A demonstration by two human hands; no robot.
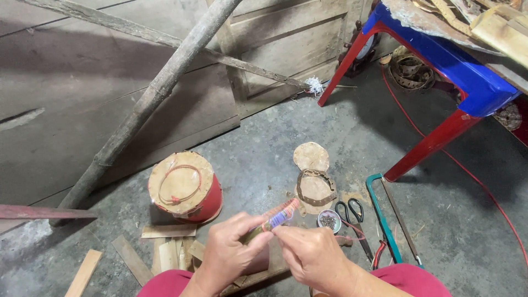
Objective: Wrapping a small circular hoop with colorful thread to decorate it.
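Observation:
My left hand (pixel 231 250) and my right hand (pixel 313 256) meet low in the middle of the head view, above my red-clad knees. Both pinch a small tube-like thing (pixel 279 215) with a pink end and a blue and white label, which points up and to the right. My left fingers grip its lower end; my right thumb and forefinger pinch its middle. Just beyond lie round flat wooden discs (pixel 311 157) with a ragged brown ring (pixel 315 190) on them.
A red drum (pixel 186 187) with a pale taped top stands left. A small round tin of nails (pixel 329 220), black scissors (pixel 352 212), a green-framed hacksaw (pixel 385 217) and red pliers (pixel 378 254) lie right. Wood strips (pixel 132 258) lie left. A red-and-blue table (pixel 440 71) stands upper right.

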